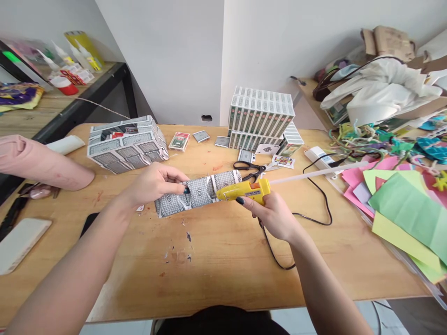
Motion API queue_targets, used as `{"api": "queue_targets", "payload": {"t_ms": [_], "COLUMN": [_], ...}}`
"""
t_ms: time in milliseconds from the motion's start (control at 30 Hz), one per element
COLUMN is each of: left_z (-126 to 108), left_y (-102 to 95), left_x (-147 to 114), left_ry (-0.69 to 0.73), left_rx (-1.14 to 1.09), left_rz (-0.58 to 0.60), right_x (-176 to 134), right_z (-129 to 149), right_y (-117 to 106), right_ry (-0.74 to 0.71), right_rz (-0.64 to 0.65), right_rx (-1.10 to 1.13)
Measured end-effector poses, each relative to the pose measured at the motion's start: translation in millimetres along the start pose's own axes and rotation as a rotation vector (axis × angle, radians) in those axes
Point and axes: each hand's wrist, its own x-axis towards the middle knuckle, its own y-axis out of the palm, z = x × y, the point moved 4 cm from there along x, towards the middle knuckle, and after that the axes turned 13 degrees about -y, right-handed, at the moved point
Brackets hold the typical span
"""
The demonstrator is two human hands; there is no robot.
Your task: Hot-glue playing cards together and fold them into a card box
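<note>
My left hand (157, 184) is closed on the left part of a strip of joined playing cards (200, 191), backs showing, held above the table. In my right hand (275, 214) is a yellow hot glue gun (240, 190), its nozzle at the strip's right part; whether it touches I cannot tell. A long translucent glue stick (314, 173) sticks out of the gun's rear. Black-handled scissors (252, 169) lie just behind the gun. Farther back on the left stands a box built of playing cards (126, 143), with red and dark items inside.
Stacked card packs (261, 116) stand by the wall, loose cards (267, 149) before them. A red card pack (179, 141) lies beside the card box. The gun's black cord runs to a white power strip (319, 158). Coloured paper (408, 209) covers the right; a pink roll (45, 163) lies left.
</note>
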Motion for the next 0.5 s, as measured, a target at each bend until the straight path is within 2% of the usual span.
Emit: {"api": "queue_targets", "payload": {"t_ms": [500], "left_z": [-4.1], "left_y": [3.8], "left_x": [-4.0], "left_ry": [0.000], "left_rx": [-0.008], "left_rz": [0.000], "right_x": [-0.8], "right_z": [5.1], "right_y": [-10.4], "right_ry": [-0.050], "right_rz": [0.041], "right_rx": [0.037]}}
